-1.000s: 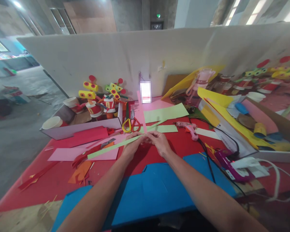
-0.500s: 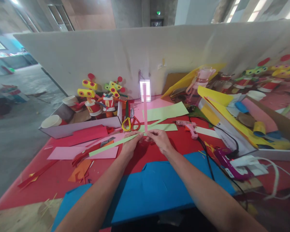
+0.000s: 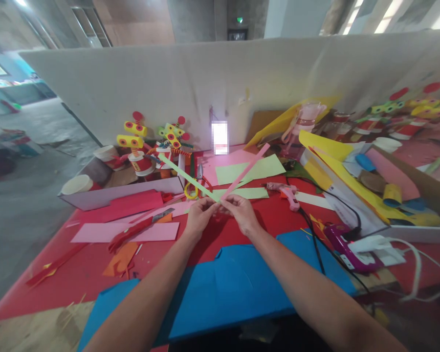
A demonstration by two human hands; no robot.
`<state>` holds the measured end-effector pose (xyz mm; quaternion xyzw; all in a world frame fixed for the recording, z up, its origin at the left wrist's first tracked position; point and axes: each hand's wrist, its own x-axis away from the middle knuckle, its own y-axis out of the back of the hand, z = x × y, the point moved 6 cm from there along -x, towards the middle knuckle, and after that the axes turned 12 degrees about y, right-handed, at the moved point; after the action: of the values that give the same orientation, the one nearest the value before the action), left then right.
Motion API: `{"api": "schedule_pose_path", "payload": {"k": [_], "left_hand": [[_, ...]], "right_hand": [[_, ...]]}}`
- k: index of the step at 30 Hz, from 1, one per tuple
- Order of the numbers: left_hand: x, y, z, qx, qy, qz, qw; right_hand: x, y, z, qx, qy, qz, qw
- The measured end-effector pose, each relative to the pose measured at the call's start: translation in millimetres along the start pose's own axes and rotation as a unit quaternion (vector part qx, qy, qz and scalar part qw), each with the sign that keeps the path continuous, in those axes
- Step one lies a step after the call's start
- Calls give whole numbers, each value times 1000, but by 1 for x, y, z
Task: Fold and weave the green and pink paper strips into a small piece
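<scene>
My left hand [image 3: 201, 215] and my right hand [image 3: 240, 212] meet above the red table top, fingertips pinched together where two paper strips join. A light green paper strip [image 3: 187, 176] runs up and left from the pinch. The pink paper strip [image 3: 247, 168] slants up and right from the same spot. The strips form a V; how they are joined is hidden by my fingers. Just behind my hands lie green paper sheets [image 3: 262, 168] and scissors [image 3: 191, 189] with yellow and red handles.
Cup figures [image 3: 142, 164] stand in an open box [image 3: 124, 193] at left. To the right are a pink glue gun [image 3: 289, 195] with its cable, a purple power strip [image 3: 352, 254] and a box of paper scraps [image 3: 355, 205]. Blue sheets [image 3: 238, 288] lie in front.
The green strip has swung from pointing down-left to up-left. The pink strip has tipped from upright to the right. Both hands stay nearly in place.
</scene>
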<state>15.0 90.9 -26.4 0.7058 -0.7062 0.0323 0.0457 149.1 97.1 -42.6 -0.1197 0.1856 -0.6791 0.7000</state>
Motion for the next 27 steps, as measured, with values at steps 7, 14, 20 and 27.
{"api": "schedule_pose_path", "payload": {"k": [7,14,20,27], "left_hand": [[0,3,-1,-14,2,-9,1000],[0,1,1,16,17,9,1000],[0,3,0,11,19,-2,1000],[2,-1,-1,20,16,18,999]], "right_hand": [[1,-1,-1,25,-17,36,999],[1,1,-1,10,-8,-11,1000],[0,1,-4,44,11,-6,999],[1,-3,-3,34,9,17,999]]}}
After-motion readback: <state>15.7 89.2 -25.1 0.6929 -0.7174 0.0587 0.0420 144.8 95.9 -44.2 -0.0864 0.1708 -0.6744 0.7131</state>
